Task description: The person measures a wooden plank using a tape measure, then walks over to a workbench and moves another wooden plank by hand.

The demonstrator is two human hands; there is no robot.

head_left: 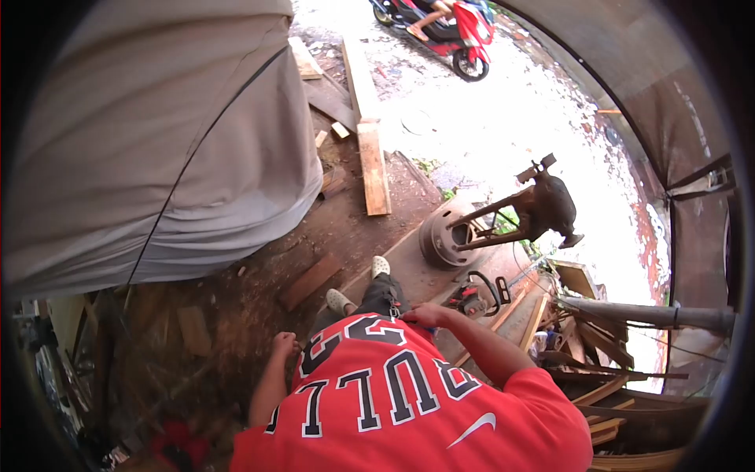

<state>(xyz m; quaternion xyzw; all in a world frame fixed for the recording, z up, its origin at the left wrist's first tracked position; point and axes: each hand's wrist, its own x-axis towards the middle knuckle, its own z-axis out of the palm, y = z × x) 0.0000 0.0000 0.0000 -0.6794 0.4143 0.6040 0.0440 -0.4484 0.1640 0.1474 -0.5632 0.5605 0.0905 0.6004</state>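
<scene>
Your dark trousers [384, 296] are at the middle of the view, below the hem of your red jersey [377, 413], with your right hand [425, 315] against their right side at the hip; its fingers are partly hidden, so I cannot tell whether it holds anything. Your left hand [285, 344] hangs beside your left hip, its fingers bent inward, and whether something is in it cannot be told either. Just past your right hand, a red and black power tool [470, 302] with a looped black handle sits on the ground. Your pale shoes [381, 266] point forward, and a reddish-brown board [311, 281] lies on the floor to their left. Ahead and to the right, a rusty metal stand [554, 206] rises from a wheel rim [431, 245], while a long plank [373, 169] lies farther forward. A beige cloth cover [181, 118] drapes a bulky shape on your left; on your right, scrap wood [605, 344] is heaped around a grey pipe [645, 313]. Farthest out, a red scooter [476, 30] with a rider stands on the bright ground outside
</scene>
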